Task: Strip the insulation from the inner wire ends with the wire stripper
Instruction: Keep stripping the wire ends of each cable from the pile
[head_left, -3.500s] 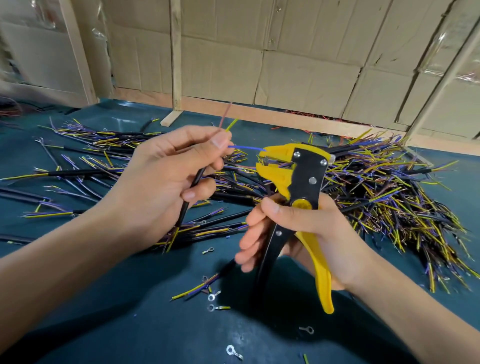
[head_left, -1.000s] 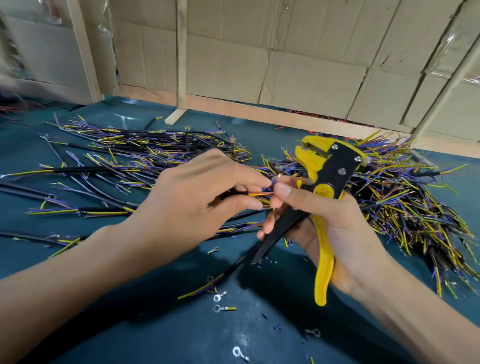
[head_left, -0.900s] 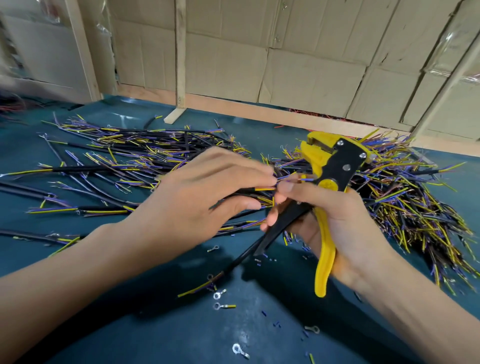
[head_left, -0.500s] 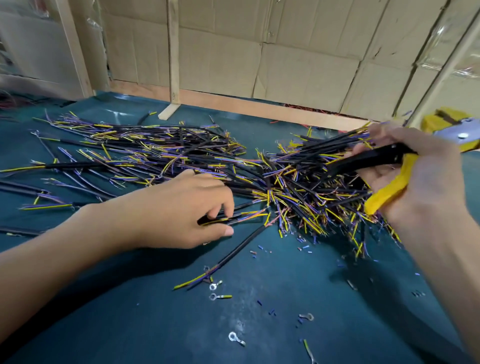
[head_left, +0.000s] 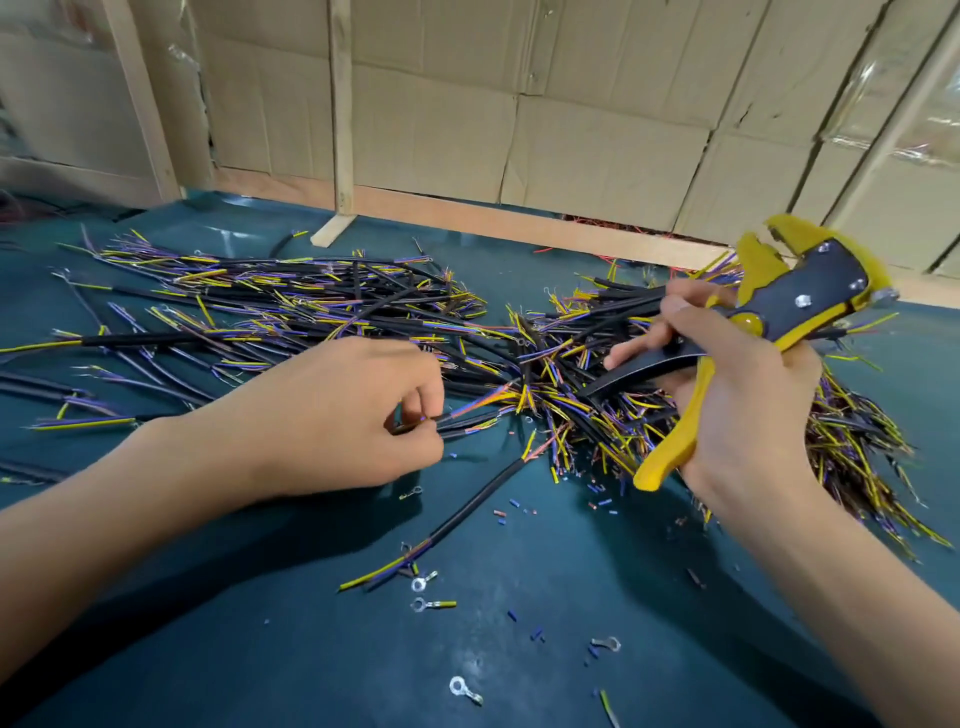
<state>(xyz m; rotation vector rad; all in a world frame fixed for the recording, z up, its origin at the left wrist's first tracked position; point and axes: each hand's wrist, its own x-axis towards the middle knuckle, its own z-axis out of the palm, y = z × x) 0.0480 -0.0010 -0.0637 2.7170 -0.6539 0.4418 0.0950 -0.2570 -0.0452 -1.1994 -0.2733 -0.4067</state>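
While left hand pinches a cable, right hand grips wire stripper.

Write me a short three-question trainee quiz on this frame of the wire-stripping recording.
1. True or false: the wire stripper lies on the table.
2. What does the left hand pinch? A) a ring terminal B) a black cable C) the stripper
3. Fill in: the loose ring terminals lie ____ the camera than the wire pile.

Key: 1 false, the right hand holds it above the pile; 2 B, the black cable; 3 nearer.
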